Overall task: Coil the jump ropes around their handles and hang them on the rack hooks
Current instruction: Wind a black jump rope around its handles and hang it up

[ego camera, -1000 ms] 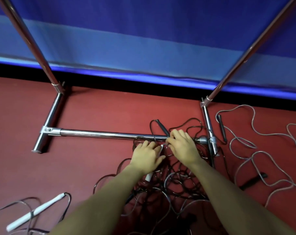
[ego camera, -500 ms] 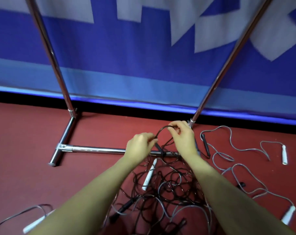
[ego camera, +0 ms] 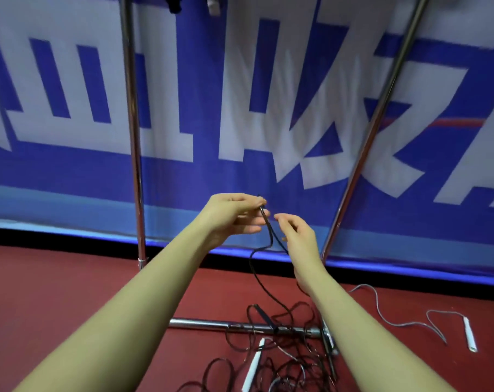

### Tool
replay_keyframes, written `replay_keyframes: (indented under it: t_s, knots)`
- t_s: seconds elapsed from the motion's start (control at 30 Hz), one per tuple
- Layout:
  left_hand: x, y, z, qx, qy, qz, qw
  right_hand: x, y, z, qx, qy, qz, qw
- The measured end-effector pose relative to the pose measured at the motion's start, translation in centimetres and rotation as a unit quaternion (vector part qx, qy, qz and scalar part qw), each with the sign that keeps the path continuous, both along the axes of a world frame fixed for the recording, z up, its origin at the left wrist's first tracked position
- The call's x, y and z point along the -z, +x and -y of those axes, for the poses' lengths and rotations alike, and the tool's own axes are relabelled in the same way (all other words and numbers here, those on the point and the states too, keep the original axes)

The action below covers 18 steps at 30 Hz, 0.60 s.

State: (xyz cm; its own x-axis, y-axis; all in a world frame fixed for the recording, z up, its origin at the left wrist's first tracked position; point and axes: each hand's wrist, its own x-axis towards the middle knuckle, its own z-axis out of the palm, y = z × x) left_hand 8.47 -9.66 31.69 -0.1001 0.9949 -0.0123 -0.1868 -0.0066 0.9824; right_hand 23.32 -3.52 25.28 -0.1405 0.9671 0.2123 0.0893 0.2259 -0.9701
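While both bare arms stretch up in front of the blue banner with big white characters [ego camera: 240,108], the left hand [ego camera: 231,215] has the thin black jump rope cord [ego camera: 269,233] pinched between thumb and fingertips, right at the top of a raised loop. Just beside it, the right hand [ego camera: 298,236] hangs with fingers loosely curved and spread, gripping nothing; the cord runs close past its palm side, and whether it brushes the skin cannot be told. From the pinch the black cord drops in two strands, bends, and trails down to the dark red floor [ego camera: 56,306], where it joins a tangled heap of black ropes [ego camera: 282,360] lying over the chrome base bar of the rack [ego camera: 200,323]. A slim black handle [ego camera: 264,315] lies tilted across that bar, and a white handle [ego camera: 253,366] lies in the tangle nearer the camera. Off to the right, well apart from the heap, a grey rope [ego camera: 393,321] snakes over the floor to another white handle [ego camera: 470,335]. Two chrome uprights of the rack rise against the banner: the left pole [ego camera: 132,131] nearly vertical, the right pole [ego camera: 373,131] leaning in this wide-angle view. At the very top edge, something dark [ego camera: 173,4] and something pale [ego camera: 213,5] hang down, too cropped to identify.
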Motion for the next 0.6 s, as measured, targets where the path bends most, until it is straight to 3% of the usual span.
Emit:
replay_keyframes:
  t_s: [0.1,0.27,0.4,0.6]
  knots:
    - [-0.7,-0.7,0.3,0.04,0.005,-0.029,0.999,-0.1,-0.1,0.2,0.015,-0.027,-0.047,0.998]
    - [-1.0,-1.2,-0.2,0.063,0.009,-0.003,0.998,0.7,-1.0,-1.2,-0.065,-0.145,-0.103,0.982]
    - [-0.3,-2.0,-1.3,-0.009,0.013,0.103,0.995,0.7,-1.3,-1.6,-0.167,-0.205,-0.134,0.955]
    - [0.5,-2.6,-2.9,-0.063,0.016,0.275,0.959,0.7,-1.6,-0.5,-0.309,-0.265,-0.086,0.909]
